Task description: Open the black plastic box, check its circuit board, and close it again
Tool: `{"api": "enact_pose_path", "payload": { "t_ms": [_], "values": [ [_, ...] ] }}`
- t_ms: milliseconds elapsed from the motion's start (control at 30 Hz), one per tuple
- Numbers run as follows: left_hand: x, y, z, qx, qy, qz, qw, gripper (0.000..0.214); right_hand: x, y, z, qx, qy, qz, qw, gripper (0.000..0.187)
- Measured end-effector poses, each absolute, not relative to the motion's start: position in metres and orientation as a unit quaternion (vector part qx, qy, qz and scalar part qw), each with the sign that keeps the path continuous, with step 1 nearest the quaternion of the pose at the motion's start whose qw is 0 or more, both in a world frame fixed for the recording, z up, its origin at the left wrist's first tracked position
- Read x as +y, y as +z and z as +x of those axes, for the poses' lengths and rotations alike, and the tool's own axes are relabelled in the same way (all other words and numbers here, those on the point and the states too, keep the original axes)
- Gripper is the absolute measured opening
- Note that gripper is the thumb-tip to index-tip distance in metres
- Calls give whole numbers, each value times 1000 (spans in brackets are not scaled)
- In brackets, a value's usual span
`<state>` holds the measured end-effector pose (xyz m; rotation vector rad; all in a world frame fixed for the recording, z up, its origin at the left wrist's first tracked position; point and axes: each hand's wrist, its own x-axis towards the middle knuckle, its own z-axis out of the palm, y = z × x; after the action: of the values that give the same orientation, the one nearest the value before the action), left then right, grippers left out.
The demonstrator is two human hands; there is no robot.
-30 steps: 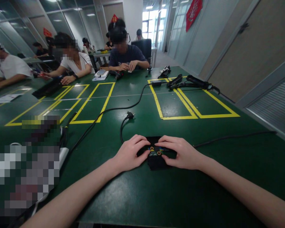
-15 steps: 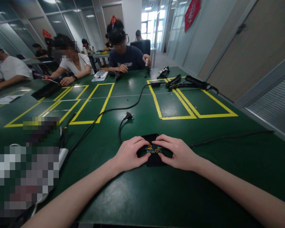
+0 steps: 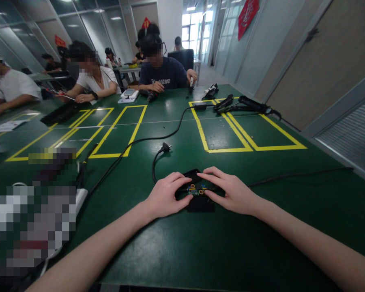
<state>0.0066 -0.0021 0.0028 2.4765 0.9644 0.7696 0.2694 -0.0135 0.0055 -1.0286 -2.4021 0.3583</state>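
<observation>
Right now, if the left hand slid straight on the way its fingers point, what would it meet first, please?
The left hand touches the black device; straight on, it would likely meet the right hand across it, depth unclear.

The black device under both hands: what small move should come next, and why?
Probably steady the black device with the left hand and ease the right hand off the small board: both hands grip it on the green table, partly covering the board.

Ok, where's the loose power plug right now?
Head view: the power plug lies on the green table, left of centre, just beyond the left hand and the black device it holds.
</observation>
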Motion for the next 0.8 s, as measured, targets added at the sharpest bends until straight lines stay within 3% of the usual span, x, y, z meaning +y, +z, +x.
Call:
{"api": "enact_pose_path", "payload": {
  "t_ms": [233,567,800],
  "values": [
    [-2,1,7,341,263,886,172,32,-13,5,267,-884,132,-375,246,21],
    [-2,4,6,328,256,893,174,33,-15,6,267,-886,138,-374,236,30],
    [-3,7,7,316,287,882,197,32,-15,5,267,-882,138,-373,252,27]
  ]
}}
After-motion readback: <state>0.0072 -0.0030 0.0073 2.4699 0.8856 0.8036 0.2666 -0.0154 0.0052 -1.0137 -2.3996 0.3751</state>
